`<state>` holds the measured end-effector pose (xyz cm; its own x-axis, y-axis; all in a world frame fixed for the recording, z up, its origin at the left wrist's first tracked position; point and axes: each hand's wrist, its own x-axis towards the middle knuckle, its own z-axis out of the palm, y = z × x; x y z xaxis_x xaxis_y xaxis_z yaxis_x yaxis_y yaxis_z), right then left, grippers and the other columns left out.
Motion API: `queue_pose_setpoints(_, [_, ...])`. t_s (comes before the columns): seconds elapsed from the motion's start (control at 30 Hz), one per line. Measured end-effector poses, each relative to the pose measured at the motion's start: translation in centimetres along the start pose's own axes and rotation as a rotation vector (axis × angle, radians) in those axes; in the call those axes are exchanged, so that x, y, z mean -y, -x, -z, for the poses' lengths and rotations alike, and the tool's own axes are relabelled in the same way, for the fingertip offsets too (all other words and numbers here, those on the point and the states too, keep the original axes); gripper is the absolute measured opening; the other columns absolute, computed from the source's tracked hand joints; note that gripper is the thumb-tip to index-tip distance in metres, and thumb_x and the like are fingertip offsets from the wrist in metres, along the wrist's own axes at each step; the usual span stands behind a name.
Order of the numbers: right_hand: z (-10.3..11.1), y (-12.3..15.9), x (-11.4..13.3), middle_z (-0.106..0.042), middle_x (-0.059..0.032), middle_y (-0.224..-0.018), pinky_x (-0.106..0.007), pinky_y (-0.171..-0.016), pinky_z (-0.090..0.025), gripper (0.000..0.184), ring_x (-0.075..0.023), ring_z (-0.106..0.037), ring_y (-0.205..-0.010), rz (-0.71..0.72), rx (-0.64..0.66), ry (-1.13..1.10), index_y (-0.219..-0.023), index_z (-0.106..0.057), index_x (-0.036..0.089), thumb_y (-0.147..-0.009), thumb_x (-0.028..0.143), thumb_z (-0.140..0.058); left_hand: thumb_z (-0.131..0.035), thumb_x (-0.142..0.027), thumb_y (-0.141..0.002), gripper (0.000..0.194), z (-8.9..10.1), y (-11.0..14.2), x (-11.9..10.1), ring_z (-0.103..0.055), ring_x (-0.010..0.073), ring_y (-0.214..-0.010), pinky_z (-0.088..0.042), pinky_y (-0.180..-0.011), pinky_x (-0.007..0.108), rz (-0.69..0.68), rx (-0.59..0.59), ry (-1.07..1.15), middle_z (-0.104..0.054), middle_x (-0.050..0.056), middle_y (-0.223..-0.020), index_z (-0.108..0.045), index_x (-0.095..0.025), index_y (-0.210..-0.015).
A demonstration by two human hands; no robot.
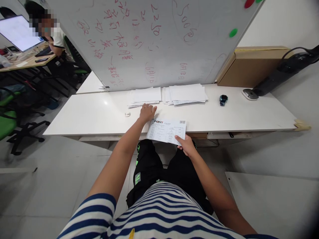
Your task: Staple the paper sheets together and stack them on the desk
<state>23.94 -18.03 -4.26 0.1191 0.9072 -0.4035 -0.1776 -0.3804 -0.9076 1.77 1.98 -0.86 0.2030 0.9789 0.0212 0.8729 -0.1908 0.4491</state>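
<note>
In the head view, my right hand (186,145) grips the lower right corner of a printed paper form (165,132), thumb on top and fingers beneath. The form carries a "PONY" heading, a table of small print and a QR code at its upper right. It is held at the desk's front edge, above my lap. My left hand (148,112) reaches past the form, palm down with fingers apart, at the front edge of the left paper stack (147,95); whether the fingertips touch the paper is unclear. Beside it lies the right paper stack (186,93).
On the white desk (87,113) lie a small white ring-shaped item (127,114), a dark watch (223,99) and a mouse (250,94). A whiteboard (164,43) with red writing stands behind the stacks, a cardboard box (254,68) to its right. At the far left a person sits by a monitor (21,32).
</note>
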Motion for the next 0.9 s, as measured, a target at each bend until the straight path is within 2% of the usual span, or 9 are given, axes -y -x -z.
queue_pose_setpoints(0.23, [-0.1, 0.2, 0.0, -0.070, -0.0072, -0.080, -0.019, -0.030, -0.033, 0.046, -0.0064, -0.048, -0.039, -0.012, -0.016, -0.002, -0.102, -0.062, 0.015, -0.070, 0.046, -0.071, -0.023, -0.059, -0.090, 0.065, -0.1, 0.0, -0.2, -0.010, 0.0353, -0.140, -0.010, -0.111, 0.057, -0.001, -0.002, 0.032, -0.038, 0.018, -0.142, -0.049, -0.014, -0.129])
queue_pose_setpoints(0.47, [-0.3, 0.5, 0.4, -0.070, -0.0084, -0.084, -0.018, -0.029, -0.032, 0.045, -0.0057, -0.047, -0.039, -0.026, -0.023, -0.003, -0.103, -0.061, 0.014, -0.071, 0.044, -0.070, -0.021, -0.055, -0.092, 0.064, 0.1, 0.2, -0.6, -0.014, 0.0336, -0.139, -0.012, -0.113, 0.054, -0.004, 0.006, -0.029, -0.043, 0.019, -0.138, -0.050, -0.011, -0.127])
queue_pose_setpoints(0.63, [-0.2, 0.6, 0.3, -0.070, -0.0069, -0.082, -0.018, -0.030, -0.035, 0.045, -0.0062, -0.049, -0.039, -0.015, -0.031, 0.020, -0.102, -0.062, 0.015, -0.070, 0.046, -0.070, -0.015, -0.054, -0.093, 0.060, 0.2, 0.4, -1.3, -0.014, 0.0301, -0.141, -0.024, -0.110, 0.049, 0.076, 0.030, -0.190, -0.040, 0.011, -0.143, -0.049, -0.019, -0.129])
queue_pose_setpoints(0.77, [-0.1, 0.7, 0.4, -0.069, -0.0054, -0.080, -0.018, -0.030, -0.035, 0.044, -0.0066, -0.050, -0.039, -0.012, -0.036, 0.032, -0.100, -0.062, 0.016, -0.070, 0.047, -0.070, -0.014, -0.047, -0.094, 0.054, -0.1, 0.6, -2.0, -0.013, 0.0283, -0.142, -0.012, -0.113, 0.054, 0.080, 0.031, -0.338, -0.036, 0.007, -0.147, -0.048, -0.023, -0.129])
queue_pose_setpoints(0.9, [-0.1, 0.8, 0.7, -0.070, -0.0056, -0.080, -0.018, -0.029, -0.035, 0.044, -0.0072, -0.051, -0.038, -0.008, -0.042, 0.080, -0.100, -0.063, 0.017, -0.070, 0.049, -0.069, -0.012, -0.042, -0.095, 0.052, -0.2, 0.6, -2.6, -0.009, 0.0288, -0.143, -0.001, -0.112, 0.060, 0.064, 0.057, -0.397, -0.034, 0.007, -0.148, -0.046, -0.024, -0.131])
